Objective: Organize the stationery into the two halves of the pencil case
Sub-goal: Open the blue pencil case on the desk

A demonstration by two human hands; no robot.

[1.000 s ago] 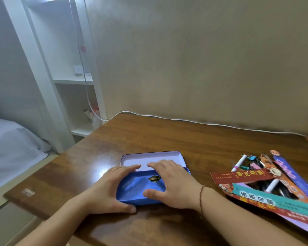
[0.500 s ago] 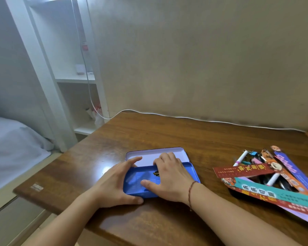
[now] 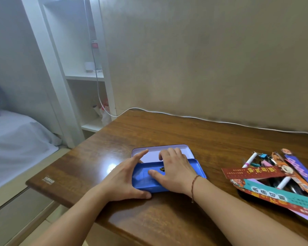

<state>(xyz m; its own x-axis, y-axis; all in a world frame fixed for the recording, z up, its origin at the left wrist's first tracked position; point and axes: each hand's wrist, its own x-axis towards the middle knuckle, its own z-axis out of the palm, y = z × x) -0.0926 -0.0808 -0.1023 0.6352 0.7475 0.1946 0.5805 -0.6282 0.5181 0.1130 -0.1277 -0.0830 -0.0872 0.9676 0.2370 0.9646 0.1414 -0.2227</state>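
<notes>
A blue metal pencil case half (image 3: 198,168) lies on the wooden desk (image 3: 167,132), overlapping the near edge of the pale lilac half (image 3: 183,150) behind it. My left hand (image 3: 124,178) grips the blue half's left end, thumb along its near side and fingers reaching to its far side. My right hand (image 3: 174,171) lies on top with fingers curled over the far rim and thumb on the blue face. Both halves look empty where visible. At the right sits the stationery pile (image 3: 274,176): white pens (image 3: 250,159), binder clips and long printed bookmarks (image 3: 252,172).
A white cable (image 3: 220,121) runs along the desk's back edge by the wall. A white shelf unit (image 3: 85,78) stands at the desk's left rear corner. A bed with a white sheet (image 3: 16,139) lies to the left, below desk height.
The camera has turned left. The blue half has shifted slightly right against the lilac half. Both hands keep the same hold.
</notes>
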